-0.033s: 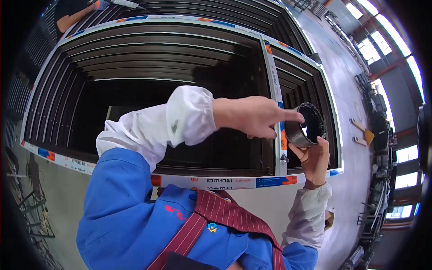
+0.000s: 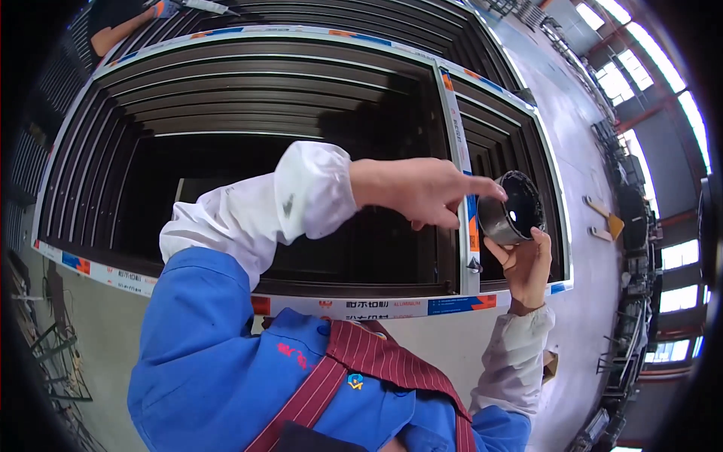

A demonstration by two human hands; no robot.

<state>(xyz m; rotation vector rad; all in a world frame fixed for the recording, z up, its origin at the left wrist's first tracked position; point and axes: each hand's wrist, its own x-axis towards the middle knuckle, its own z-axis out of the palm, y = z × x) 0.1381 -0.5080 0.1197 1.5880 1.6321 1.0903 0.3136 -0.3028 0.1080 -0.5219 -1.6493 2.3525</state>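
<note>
From the head camera, the right hand (image 2: 527, 264) holds a small round black pot (image 2: 512, 207) up at the right side of the view, its grip wrapped under and behind the pot, the open mouth tilted toward the left. The left hand (image 2: 418, 188) reaches across from the left, forefinger stretched out straight, the other fingers curled loosely under; its tip is at the pot's near rim, though contact cannot be told. That hand holds nothing.

Behind both hands lies a large dark window frame (image 2: 248, 105) with stepped inner edges. A pale upright bar (image 2: 458, 173) with coloured tape divides it, running just behind the fingertip. The frame's lower pale edge (image 2: 376, 305) passes beneath the wrists. To the right, grey floor (image 2: 572, 135) is open along the frame's outer edge.
</note>
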